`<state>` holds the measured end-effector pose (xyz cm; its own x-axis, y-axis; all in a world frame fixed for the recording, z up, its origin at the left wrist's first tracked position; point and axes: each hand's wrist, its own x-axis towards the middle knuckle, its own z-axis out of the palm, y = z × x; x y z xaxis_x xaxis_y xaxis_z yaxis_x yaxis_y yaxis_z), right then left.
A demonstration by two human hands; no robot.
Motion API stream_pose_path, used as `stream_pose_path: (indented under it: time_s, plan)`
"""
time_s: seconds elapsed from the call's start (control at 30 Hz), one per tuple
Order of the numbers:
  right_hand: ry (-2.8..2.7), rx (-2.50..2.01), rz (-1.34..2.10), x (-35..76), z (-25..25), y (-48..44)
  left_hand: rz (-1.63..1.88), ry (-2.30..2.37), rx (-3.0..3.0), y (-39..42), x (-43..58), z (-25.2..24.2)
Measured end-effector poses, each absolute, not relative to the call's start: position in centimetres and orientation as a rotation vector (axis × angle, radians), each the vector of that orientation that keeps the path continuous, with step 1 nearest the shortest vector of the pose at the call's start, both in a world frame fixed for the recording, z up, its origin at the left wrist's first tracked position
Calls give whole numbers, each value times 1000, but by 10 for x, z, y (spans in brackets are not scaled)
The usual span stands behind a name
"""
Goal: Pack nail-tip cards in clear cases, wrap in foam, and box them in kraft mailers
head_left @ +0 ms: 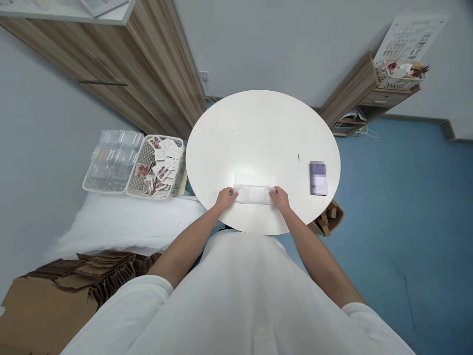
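Observation:
A white sheet of paper or thin packaging (254, 190) lies on the near part of a round white table (258, 133), its near portion folded up into a strip. My left hand (225, 198) pinches the strip's left end. At the right end my right hand (280, 198) does the same, fingers closed on the edge. Both forearms reach in from the bottom over my white shirt.
A small purple-and-white object (318, 178) lies on the table's right side. To the left, a white basket of small cards (159, 166) and clear plastic trays (111, 160). Flattened cardboard (84, 273) at lower left, a cardboard box (328, 219) under the table's right edge, wooden cabinets behind.

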<state>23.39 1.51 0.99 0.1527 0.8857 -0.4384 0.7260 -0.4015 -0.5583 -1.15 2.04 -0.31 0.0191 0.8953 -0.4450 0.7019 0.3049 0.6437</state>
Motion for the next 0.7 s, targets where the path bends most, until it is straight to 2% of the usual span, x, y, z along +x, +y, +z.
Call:
stream_pose_path:
  time_s: [0.2,0.33,0.53,0.7]
  plan:
    - [-1477,-2357,978,242,6,-1,330,1857,1492,15,-12,3]
    - [-1276,-2298,913,243,4,-18,467,1781,1921,7,-1,11]
    - [-959,-2222,1219,220,5,-35,192,1324,2348,-4,30,14]
    - [-739,-2061,1396,215,12,-29,-6,1298,2378,-8,36,11]
